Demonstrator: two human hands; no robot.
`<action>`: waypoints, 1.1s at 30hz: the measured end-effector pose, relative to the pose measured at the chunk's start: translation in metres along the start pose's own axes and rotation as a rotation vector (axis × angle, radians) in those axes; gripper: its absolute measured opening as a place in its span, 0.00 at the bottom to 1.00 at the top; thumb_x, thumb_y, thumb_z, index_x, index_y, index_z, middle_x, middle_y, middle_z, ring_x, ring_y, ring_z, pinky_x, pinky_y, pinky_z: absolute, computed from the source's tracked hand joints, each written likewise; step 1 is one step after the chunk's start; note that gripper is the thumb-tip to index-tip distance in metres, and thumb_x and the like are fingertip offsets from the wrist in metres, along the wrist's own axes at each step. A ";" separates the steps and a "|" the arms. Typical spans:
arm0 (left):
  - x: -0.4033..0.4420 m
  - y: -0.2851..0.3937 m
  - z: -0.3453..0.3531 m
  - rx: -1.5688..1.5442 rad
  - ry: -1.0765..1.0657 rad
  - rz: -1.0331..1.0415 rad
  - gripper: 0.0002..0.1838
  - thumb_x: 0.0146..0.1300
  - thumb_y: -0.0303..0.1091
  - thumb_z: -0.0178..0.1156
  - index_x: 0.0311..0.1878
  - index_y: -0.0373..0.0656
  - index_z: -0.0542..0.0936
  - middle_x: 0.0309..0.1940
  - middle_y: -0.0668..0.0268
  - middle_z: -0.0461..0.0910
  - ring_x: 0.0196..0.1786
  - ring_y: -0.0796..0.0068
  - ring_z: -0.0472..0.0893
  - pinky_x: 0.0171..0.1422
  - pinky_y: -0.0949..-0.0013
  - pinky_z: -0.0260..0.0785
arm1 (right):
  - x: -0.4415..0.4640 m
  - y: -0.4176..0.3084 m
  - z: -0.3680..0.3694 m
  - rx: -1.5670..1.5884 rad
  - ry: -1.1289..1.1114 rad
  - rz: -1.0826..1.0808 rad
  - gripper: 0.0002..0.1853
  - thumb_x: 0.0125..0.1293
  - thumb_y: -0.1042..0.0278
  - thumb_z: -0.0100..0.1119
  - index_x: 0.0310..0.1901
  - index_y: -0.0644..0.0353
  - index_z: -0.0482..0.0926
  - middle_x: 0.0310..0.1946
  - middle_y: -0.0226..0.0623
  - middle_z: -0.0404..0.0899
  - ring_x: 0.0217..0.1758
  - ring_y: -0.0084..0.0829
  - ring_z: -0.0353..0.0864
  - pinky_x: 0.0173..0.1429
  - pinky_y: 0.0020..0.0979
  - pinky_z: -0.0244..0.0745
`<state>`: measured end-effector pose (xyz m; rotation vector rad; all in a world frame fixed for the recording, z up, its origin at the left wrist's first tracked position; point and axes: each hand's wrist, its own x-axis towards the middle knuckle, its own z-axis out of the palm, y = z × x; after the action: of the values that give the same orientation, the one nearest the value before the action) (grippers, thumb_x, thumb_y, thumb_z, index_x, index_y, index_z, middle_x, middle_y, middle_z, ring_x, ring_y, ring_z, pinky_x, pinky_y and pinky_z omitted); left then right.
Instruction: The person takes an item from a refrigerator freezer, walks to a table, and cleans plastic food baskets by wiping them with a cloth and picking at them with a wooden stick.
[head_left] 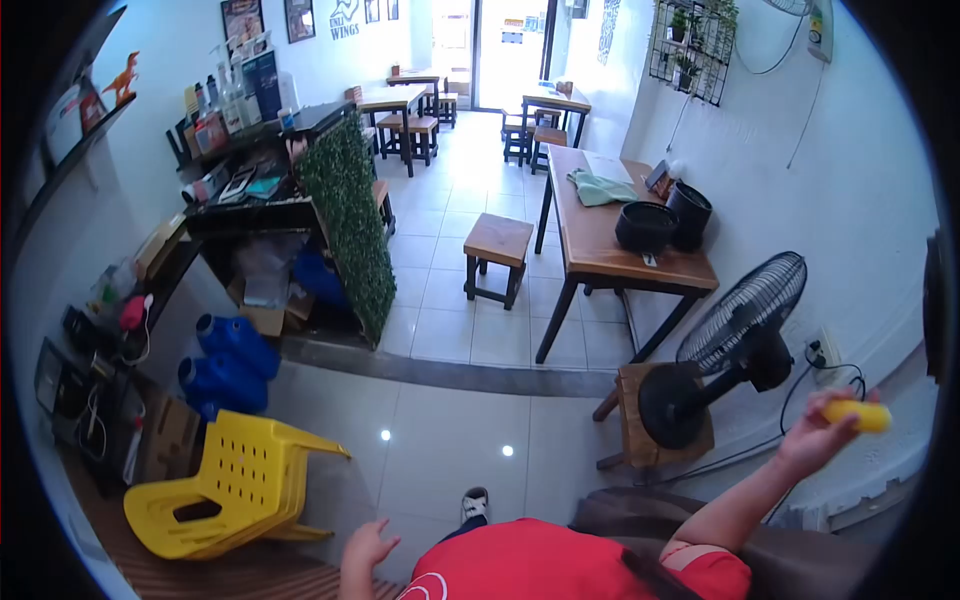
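Note:
My right hand (812, 438) is raised at the right, its fingers wrapped round a small yellow cylinder (868, 416); I cannot make out its exact kind. Behind that hand is the white wall with a plugged-in socket (824, 356). Low at the left of my red shirt, my left hand (369, 546) holds nothing, with its fingers stretched out and apart. A stack of yellow plastic chairs (245, 460) is the nearest thing to it, a short way to the left.
A black fan (745, 320) stands on a wooden stool (640, 390), its cord trailing along the floor. Ahead, a raised floor edge (450, 374) crosses the room. Beyond are a wooden stool (499, 237) and a table (600, 240) with black pots. Blue jugs (225, 375) stand left.

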<state>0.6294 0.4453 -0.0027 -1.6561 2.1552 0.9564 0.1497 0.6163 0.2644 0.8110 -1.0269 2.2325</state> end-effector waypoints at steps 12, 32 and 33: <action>0.178 0.206 -0.095 -0.616 -0.040 0.505 0.28 0.50 0.36 0.63 0.56 0.47 0.69 0.43 0.55 0.73 0.46 0.67 0.74 0.47 0.70 0.67 | -0.263 0.225 0.076 -0.497 -1.689 0.841 0.20 0.46 0.69 0.56 0.44 0.60 0.73 0.37 0.41 0.77 0.35 0.41 0.75 0.39 0.32 0.70; 0.475 0.308 -0.248 -1.172 0.130 0.009 0.10 0.52 0.24 0.56 0.39 0.35 0.72 0.27 0.59 0.75 0.22 0.74 0.73 0.28 0.77 0.68 | -0.031 0.472 0.324 0.759 -1.218 1.083 0.28 0.56 0.65 0.55 0.58 0.62 0.60 0.35 0.37 0.70 0.36 0.28 0.70 0.42 0.26 0.64; 0.497 0.301 -0.254 -1.149 0.112 0.021 0.10 0.52 0.24 0.56 0.39 0.35 0.72 0.27 0.59 0.75 0.22 0.74 0.73 0.28 0.77 0.68 | -0.004 0.462 0.331 0.872 -1.159 1.133 0.30 0.57 0.59 0.55 0.58 0.66 0.59 0.35 0.40 0.71 0.37 0.30 0.71 0.43 0.27 0.64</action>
<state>0.2384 -0.0541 0.0082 -2.0914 1.7045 2.4339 -0.0671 0.0926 0.2189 2.6388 -1.0412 3.2274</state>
